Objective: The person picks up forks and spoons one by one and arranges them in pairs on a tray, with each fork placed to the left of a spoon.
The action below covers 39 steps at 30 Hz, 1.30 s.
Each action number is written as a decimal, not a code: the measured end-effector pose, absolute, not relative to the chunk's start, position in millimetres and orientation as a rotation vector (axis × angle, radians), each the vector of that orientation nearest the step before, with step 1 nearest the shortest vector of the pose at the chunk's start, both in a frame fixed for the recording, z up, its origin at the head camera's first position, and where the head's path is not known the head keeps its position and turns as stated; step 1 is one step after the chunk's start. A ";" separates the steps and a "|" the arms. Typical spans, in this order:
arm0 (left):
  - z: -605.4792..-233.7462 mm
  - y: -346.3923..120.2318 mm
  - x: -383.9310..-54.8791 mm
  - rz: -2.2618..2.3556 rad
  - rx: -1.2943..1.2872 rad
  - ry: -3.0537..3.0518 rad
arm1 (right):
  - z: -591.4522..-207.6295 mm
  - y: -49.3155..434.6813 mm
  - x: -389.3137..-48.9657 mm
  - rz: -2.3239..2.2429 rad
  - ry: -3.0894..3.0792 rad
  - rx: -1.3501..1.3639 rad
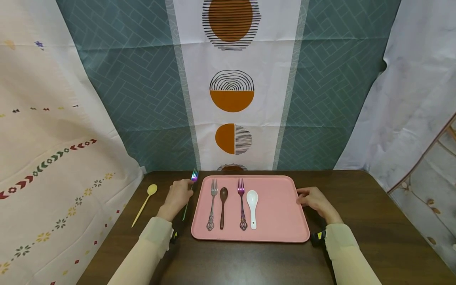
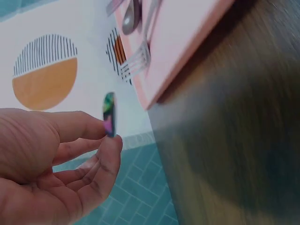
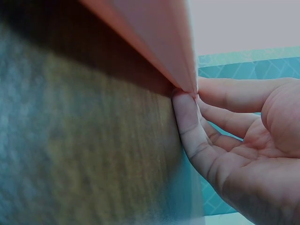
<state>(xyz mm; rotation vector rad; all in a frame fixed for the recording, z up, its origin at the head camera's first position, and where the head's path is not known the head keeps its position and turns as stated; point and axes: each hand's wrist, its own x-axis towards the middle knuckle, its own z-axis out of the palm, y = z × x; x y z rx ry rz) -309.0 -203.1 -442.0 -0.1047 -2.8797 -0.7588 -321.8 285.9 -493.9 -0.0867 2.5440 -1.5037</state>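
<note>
Left of the pink tray [image 1: 274,233], my left hand [image 1: 177,198] pinches a rainbow-coloured fork [image 1: 194,175] between thumb and fingers, its tines pointing away. The left wrist view shows this fork [image 2: 109,115] nearly end-on. At the tray's right rim, my right hand [image 1: 315,201] grips the edge, its thumb and fingers [image 3: 229,93] meeting there in the right wrist view. On the tray lie a silver fork [image 1: 213,202], a dark brown spoon [image 1: 223,196], a purple fork [image 1: 242,198] and a white spoon [image 1: 252,202], side by side.
A yellow spoon [image 1: 152,189] lies on the dark wooden table [image 1: 242,261], left of my left hand. Patterned cloth [image 1: 149,99] hangs behind the table's far edge, with more cloth at both sides.
</note>
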 end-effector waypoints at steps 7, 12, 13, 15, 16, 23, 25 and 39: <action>-440.0 -188.9 -310.7 -0.787 -0.109 -2.898 | -494.0 286.2 -322.1 -1.504 2.547 -0.085; -440.1 -181.4 -310.7 -0.776 -0.087 -2.899 | -494.4 286.2 -322.7 -1.512 2.548 -0.086; -440.2 -179.9 -311.0 -0.771 -0.086 -2.899 | -494.4 286.1 -322.6 -1.509 2.549 -0.088; -440.1 -176.5 -311.3 -0.766 -0.091 -2.896 | -494.2 285.8 -322.4 -1.506 2.552 -0.091; -440.0 -174.4 -311.5 -0.770 -0.089 -2.896 | -494.2 285.7 -322.2 -1.503 2.554 -0.093; -437.4 -155.1 -310.8 -0.834 -0.112 -2.882 | -493.4 285.4 -321.1 -1.497 2.564 -0.103; -436.1 -148.7 -311.1 -0.849 -0.130 -2.886 | -492.5 285.2 -320.6 -1.509 2.554 -0.112; -436.7 -104.6 -315.3 -0.866 -0.287 -2.887 | -490.1 283.8 -320.1 -1.482 2.562 -0.102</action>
